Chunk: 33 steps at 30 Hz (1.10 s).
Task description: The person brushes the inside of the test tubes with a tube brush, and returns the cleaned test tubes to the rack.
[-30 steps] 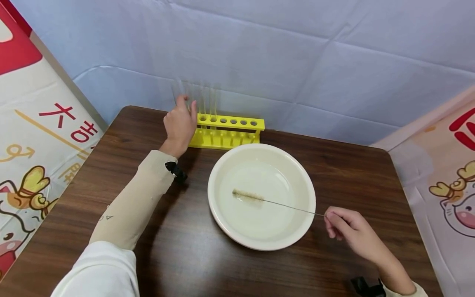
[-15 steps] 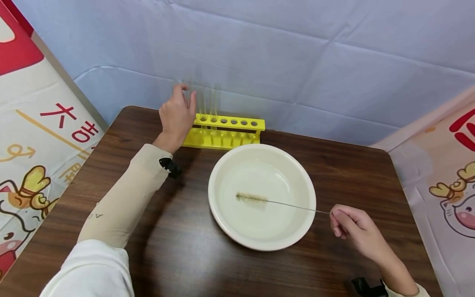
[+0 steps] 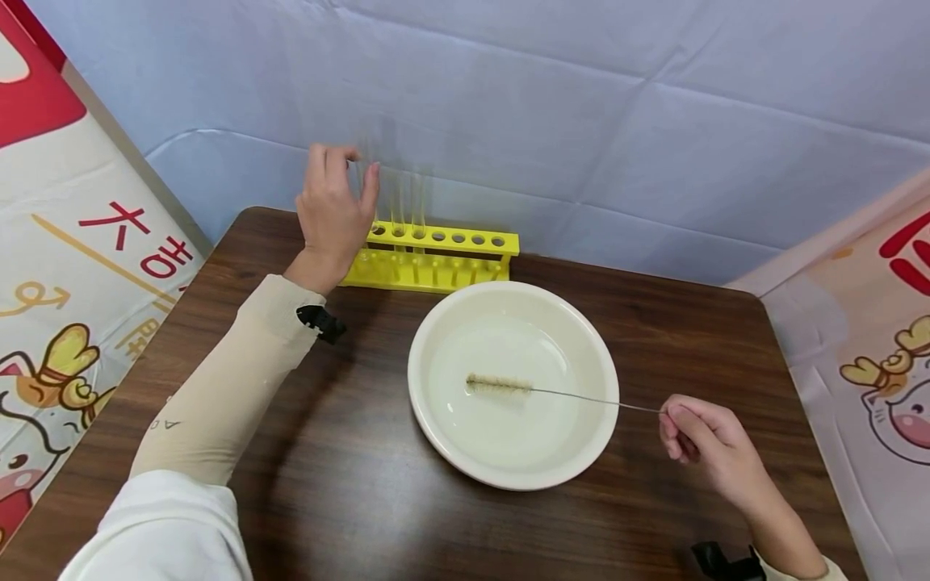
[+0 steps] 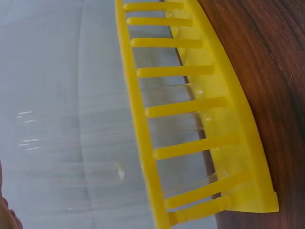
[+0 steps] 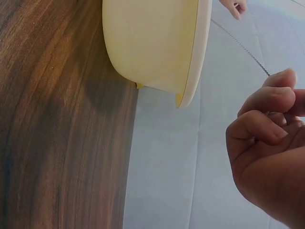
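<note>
My left hand [image 3: 330,206] is raised at the left end of a yellow test tube rack [image 3: 458,281], thumb and fingers on a clear glass test tube [image 4: 100,174]. In the left wrist view that tube's rounded bottom hangs above the rack's top bar. Other test tubes [image 3: 419,202] stand upright in the rack close by. Curled fingers of my right hand [image 3: 708,436] pinch the thin twisted wire handle of a test tube brush [image 3: 500,384]. Its pale bristle head is over the water in a cream basin [image 3: 425,424].
The basin stands mid-table, close in front of the rack. Several right-hand holes of the rack have no tubes. A pale cloth backdrop [image 3: 581,121] rises behind the dark wooden table [image 3: 349,484], and printed panels flank both sides.
My left hand has moved up and to the left with the test tube. My right hand has drawn back to the right, and the brush head has shifted right and risen from the water.
</note>
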Each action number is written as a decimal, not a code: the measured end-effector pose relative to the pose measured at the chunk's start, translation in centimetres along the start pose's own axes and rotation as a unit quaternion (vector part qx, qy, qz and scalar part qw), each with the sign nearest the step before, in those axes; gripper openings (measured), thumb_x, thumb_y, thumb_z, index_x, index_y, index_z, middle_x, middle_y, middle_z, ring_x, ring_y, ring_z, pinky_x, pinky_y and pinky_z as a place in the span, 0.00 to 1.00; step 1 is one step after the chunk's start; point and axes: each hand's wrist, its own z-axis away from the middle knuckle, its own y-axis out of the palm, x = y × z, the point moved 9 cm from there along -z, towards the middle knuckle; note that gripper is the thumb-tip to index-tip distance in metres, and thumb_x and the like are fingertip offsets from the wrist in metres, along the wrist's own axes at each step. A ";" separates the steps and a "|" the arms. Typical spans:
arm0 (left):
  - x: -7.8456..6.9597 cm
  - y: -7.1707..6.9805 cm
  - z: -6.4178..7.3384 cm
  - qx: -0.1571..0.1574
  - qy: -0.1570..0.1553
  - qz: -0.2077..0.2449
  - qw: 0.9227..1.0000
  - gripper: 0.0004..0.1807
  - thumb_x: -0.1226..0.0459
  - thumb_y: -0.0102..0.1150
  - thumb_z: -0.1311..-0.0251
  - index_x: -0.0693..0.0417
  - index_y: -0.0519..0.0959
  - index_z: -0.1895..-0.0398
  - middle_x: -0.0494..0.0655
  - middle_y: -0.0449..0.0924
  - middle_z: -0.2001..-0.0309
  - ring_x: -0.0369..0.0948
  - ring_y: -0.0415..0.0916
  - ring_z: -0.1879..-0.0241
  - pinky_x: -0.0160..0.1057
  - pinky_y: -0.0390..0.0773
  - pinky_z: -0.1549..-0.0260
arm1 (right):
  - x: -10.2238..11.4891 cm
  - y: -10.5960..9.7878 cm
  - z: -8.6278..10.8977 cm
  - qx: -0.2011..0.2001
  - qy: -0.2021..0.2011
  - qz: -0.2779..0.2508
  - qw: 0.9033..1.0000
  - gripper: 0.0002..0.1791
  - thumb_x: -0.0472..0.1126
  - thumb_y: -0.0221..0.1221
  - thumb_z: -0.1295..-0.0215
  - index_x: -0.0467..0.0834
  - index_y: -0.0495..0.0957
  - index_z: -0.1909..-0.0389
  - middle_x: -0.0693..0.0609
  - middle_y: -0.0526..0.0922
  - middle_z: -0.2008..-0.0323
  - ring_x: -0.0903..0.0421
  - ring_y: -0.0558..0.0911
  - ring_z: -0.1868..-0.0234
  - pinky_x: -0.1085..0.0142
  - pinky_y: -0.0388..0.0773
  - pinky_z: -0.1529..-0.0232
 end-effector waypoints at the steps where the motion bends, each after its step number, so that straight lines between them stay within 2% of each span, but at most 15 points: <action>1: -0.1 -0.1 -0.1 -0.001 0.001 0.001 1.000 0.23 0.50 0.49 0.24 0.65 0.78 0.53 0.60 0.74 0.56 0.53 0.73 0.70 0.53 0.71 0.83 | 0.0 -0.1 0.0 -0.003 0.000 -0.005 1.000 0.22 0.20 0.33 0.23 0.40 0.69 0.72 0.51 0.70 0.81 0.53 0.66 0.84 0.65 0.62 0.87; 5: -0.4 -0.8 -0.4 -0.004 0.009 0.017 1.000 0.21 0.53 0.51 0.24 0.66 0.76 0.54 0.62 0.75 0.57 0.54 0.76 0.64 0.54 0.77 0.76 | 0.4 -0.1 -0.1 -0.006 -0.033 -0.073 0.997 0.22 0.18 0.30 0.25 0.36 0.68 0.72 0.49 0.68 0.81 0.53 0.64 0.84 0.64 0.58 0.87; 8: -0.7 -1.2 -0.5 -0.008 0.020 0.034 0.999 0.18 0.56 0.52 0.24 0.66 0.75 0.55 0.63 0.78 0.60 0.55 0.78 0.62 0.54 0.79 0.70 | 0.6 -0.4 -0.1 -0.014 -0.040 -0.103 0.994 0.22 0.18 0.28 0.25 0.35 0.67 0.72 0.48 0.67 0.81 0.53 0.62 0.84 0.63 0.55 0.87; 12: -1.2 -1.4 -0.2 -0.008 0.044 0.060 0.997 0.15 0.59 0.52 0.24 0.66 0.73 0.54 0.61 0.78 0.66 0.54 0.78 0.67 0.53 0.77 0.72 | 0.4 -0.9 -0.1 -0.033 -0.034 -0.120 0.992 0.22 0.19 0.28 0.24 0.35 0.67 0.73 0.48 0.66 0.81 0.53 0.62 0.84 0.62 0.52 0.87; 14: -1.4 -1.5 0.0 -0.006 0.060 0.071 0.996 0.14 0.61 0.52 0.24 0.67 0.72 0.54 0.60 0.77 0.67 0.54 0.77 0.69 0.52 0.76 0.73 | 0.4 -1.1 -0.1 -0.033 -0.044 -0.144 0.988 0.22 0.19 0.26 0.25 0.33 0.66 0.73 0.47 0.65 0.81 0.53 0.61 0.84 0.61 0.51 0.86; 20: -2.3 -1.3 1.1 0.014 0.116 0.081 0.990 0.14 0.63 0.53 0.25 0.68 0.73 0.50 0.61 0.76 0.65 0.53 0.78 0.67 0.52 0.79 0.72 | 0.3 -1.3 -0.2 -0.024 -0.069 -0.199 0.977 0.23 0.18 0.22 0.27 0.31 0.65 0.72 0.46 0.63 0.81 0.54 0.60 0.83 0.62 0.50 0.86; 26: -3.7 -1.0 2.9 0.060 0.189 0.077 0.977 0.14 0.63 0.55 0.26 0.67 0.73 0.48 0.62 0.75 0.64 0.53 0.75 0.72 0.50 0.80 0.77 | 0.3 -1.6 -0.2 -0.024 -0.074 -0.204 0.976 0.23 0.18 0.21 0.27 0.31 0.64 0.72 0.46 0.63 0.81 0.54 0.59 0.83 0.63 0.51 0.86; 33: -5.1 -0.4 5.1 0.136 0.252 0.089 0.954 0.14 0.63 0.58 0.26 0.63 0.75 0.45 0.61 0.75 0.60 0.51 0.73 0.72 0.48 0.80 0.75 | 0.4 -2.0 -0.1 -0.028 -0.080 -0.213 0.973 0.23 0.18 0.20 0.27 0.30 0.63 0.72 0.46 0.62 0.80 0.54 0.59 0.83 0.64 0.50 0.85</action>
